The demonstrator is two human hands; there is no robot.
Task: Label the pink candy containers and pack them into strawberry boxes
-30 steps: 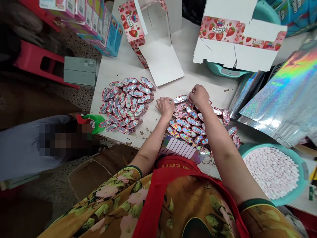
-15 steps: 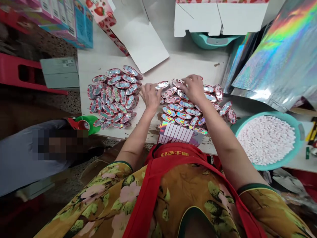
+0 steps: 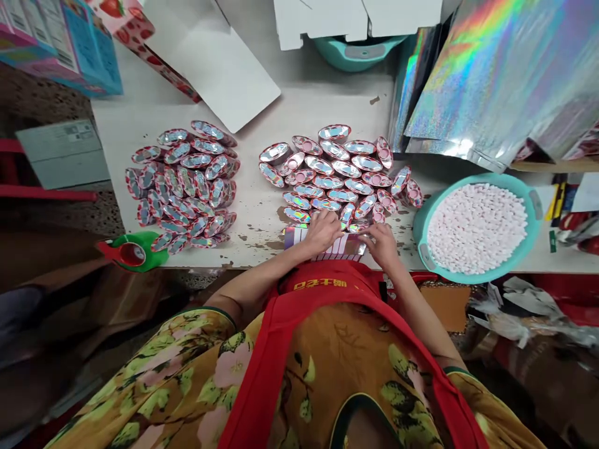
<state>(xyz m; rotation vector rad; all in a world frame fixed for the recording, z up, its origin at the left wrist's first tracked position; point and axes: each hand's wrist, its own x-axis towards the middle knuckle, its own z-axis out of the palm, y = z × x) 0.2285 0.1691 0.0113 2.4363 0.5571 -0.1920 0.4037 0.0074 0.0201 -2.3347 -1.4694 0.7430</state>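
At the table's near edge lies a sheet with white strips [image 3: 337, 248], partly covered by my hands. My left hand [image 3: 322, 234] is closed over its middle, the fingers bent and pressed together on it. At the sheet's right end, my right hand [image 3: 381, 244] pinches the edge between thumb and fingers. Just beyond them stands a group of foil pouches [image 3: 346, 169], packed close with their shiny oval ends up. A second cluster of similar pouches [image 3: 186, 181] stands to the left, apart from the first.
A teal basin of small white pieces [image 3: 477, 227] sits right. Holographic sheets [image 3: 496, 81] lie back right. A white strawberry-print carton [image 3: 224, 75] and another teal basin [image 3: 358, 53] stand behind. A green container [image 3: 140, 252] is at the left edge, with a co-worker's arm [image 3: 60, 277] near.
Both hands have left the right-hand pouches and come back toward my body, onto the striped sheet. The view has shifted right, and the co-worker is mostly out of view.
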